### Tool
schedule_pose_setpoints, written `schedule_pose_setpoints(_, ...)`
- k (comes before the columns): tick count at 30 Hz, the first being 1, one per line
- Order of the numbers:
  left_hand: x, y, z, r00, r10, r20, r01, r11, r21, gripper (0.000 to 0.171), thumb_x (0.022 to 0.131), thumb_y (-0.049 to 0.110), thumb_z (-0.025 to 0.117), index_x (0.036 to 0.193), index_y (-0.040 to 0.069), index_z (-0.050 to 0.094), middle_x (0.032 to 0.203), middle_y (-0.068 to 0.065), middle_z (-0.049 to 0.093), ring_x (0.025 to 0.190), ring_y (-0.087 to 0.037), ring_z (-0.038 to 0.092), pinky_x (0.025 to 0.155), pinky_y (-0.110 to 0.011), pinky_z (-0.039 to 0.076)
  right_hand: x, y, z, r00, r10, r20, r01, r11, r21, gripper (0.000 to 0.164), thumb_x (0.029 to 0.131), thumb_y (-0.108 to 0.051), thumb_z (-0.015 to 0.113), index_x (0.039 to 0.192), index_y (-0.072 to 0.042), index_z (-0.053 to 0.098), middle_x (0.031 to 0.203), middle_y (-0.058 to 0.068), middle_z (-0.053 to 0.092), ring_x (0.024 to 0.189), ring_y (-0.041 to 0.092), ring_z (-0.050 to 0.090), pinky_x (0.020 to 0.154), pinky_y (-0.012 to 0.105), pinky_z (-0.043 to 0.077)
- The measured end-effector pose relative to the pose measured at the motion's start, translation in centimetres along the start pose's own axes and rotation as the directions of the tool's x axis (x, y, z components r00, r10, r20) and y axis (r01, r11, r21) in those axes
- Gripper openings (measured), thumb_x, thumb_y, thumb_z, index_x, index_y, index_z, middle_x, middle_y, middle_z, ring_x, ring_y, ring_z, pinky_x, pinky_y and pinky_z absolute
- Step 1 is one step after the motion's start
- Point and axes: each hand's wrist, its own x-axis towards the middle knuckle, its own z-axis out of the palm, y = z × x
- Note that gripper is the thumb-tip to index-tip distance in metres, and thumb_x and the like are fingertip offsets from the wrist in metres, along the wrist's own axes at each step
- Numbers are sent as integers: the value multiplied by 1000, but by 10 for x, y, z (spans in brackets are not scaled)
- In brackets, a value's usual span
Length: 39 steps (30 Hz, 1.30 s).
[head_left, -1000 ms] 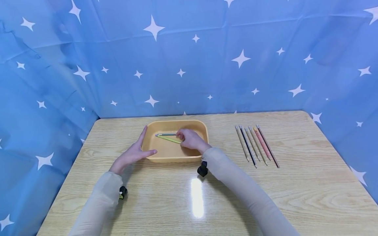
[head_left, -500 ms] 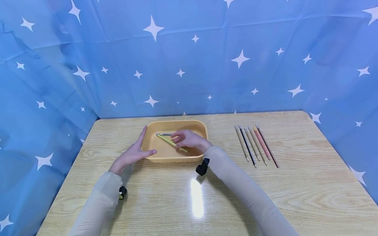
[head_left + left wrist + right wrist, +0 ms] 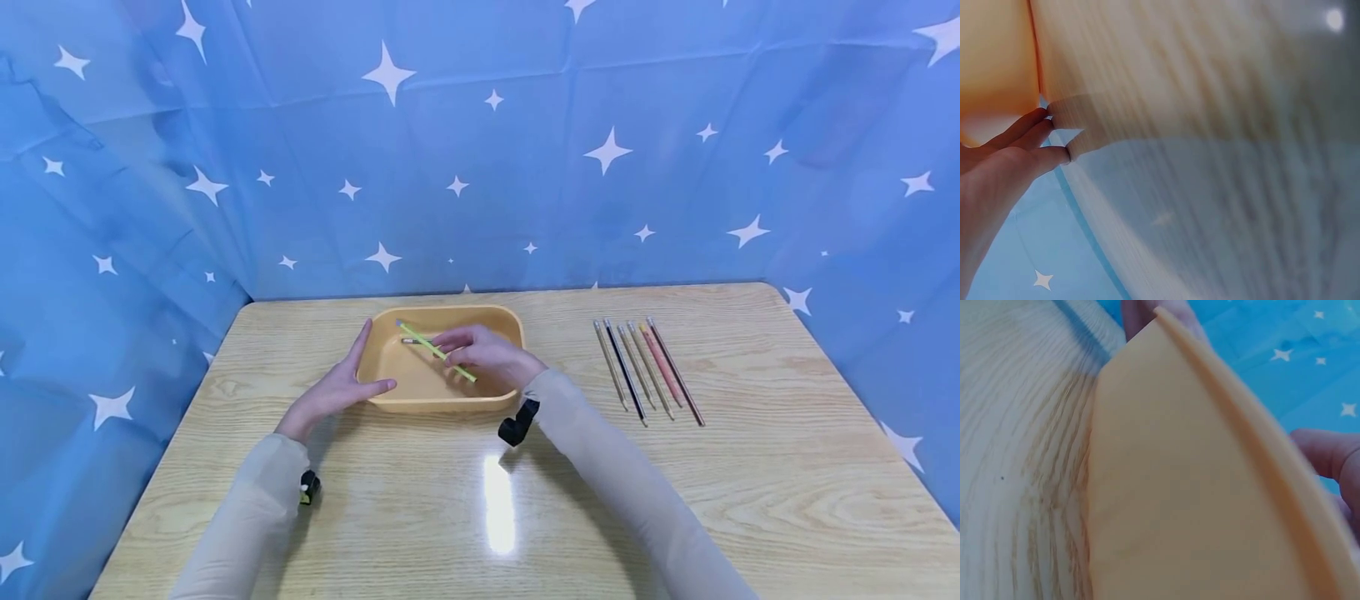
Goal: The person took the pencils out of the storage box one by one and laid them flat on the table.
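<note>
My right hand [image 3: 487, 350] pinches a yellow-green pencil [image 3: 422, 339] over the inside of an orange-tan plastic tray [image 3: 435, 406]. The pencil slants, its eraser end toward the back left. Below it a dark pencil [image 3: 411, 341] with a pale end lies in the tray, mostly hidden by the hand. At the tray's left end, my left hand [image 3: 341, 392] spreads its thumb and straight fingers around the corner; in the left wrist view its fingers [image 3: 1029, 128] sit low beside the tray. In the right wrist view the tray wall [image 3: 1166, 475] hides most of the right hand.
Several pencils [image 3: 643, 371], gold, dark and pink-red, lie side by side on the wooden table [image 3: 420, 500] to the right of the tray. A blue curtain [image 3: 480, 200] with white stars hangs behind the table and along its left side.
My right hand has let the yellow-green pencil swing to a steeper slant and raised it from the tray floor. The left hand keeps its place at the tray.
</note>
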Motion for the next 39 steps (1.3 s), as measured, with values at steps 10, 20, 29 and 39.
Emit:
schedule_pose_setpoints(10,-2,2,0,1000,-5,1,5,1000,7,111,87,36,72,153,27,-16,160,-11,-9,142,-42,2,109,-63,12,-24,-10,-13,994,-97,-41,96,995,-28,46,85,7,59,130,4,56,120,20,60,117,41,52,87,35,50)
schedule_pose_setpoints(20,-2,0,1,1000,-10,13,10,1000,10,109,88,39,70,153,30,-17,160,-10,-11,142,-44,3,108,-64,12,-57,-12,-34,992,-99,-82,87,988,-131,46,86,1,63,132,0,55,120,16,58,110,26,55,87,35,49)
schedule_pose_setpoints(29,-5,10,-2,999,-28,21,28,999,21,107,89,33,70,153,24,-16,160,-11,-12,142,-45,2,108,-65,12,-85,-4,-56,980,-144,-139,126,983,-131,47,87,-2,65,133,3,53,122,20,57,101,25,58,86,32,49)
schedule_pose_setpoints(39,-18,41,-3,999,-36,40,37,999,-7,104,91,23,67,154,16,-15,159,-17,-12,141,-47,1,108,-65,10,-110,8,-74,966,-133,-222,103,984,-142,47,88,-3,66,133,2,54,124,21,57,103,28,58,86,32,49)
